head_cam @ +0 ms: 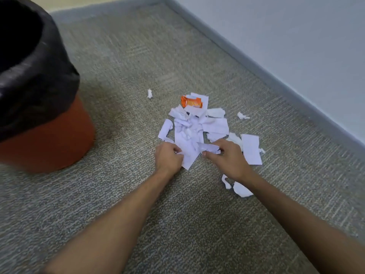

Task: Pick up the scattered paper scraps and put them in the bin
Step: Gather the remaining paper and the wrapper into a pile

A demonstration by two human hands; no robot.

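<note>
A bin [45, 133], orange-red with a black liner [35, 76] folded over its rim, stands on the carpet [122, 56] at the left, well apart from the paper. A grey skirting [256, 62] runs along the carpet's right edge under a pale wall [296, 36]. Nothing lies between the hands and the bin but bare carpet.

The scraps [197, 125] lie in a loose white heap near the middle of the carpet, overlapping one another. An orange wrapper [191, 101] rests on the heap's far edge, on top of a white piece. Small stray bits lie apart from the heap: one [150, 93] on the far left side, one [242, 116] toward the skirting. A larger strip [251, 149] lies just right of the right hand, and two torn pieces [240, 188] lie on the near side, partly hidden by the right forearm.

Both hands work at the heap's near edge. The left hand [168, 158] has its fingers curled onto the near corner of a large sheet [187, 149], gripping it. The right hand [227, 157] pinches a small crumpled scrap [211, 148] between thumb and fingers, just above that sheet. The two hands are close together, the sheet's pointed corner between them.
</note>
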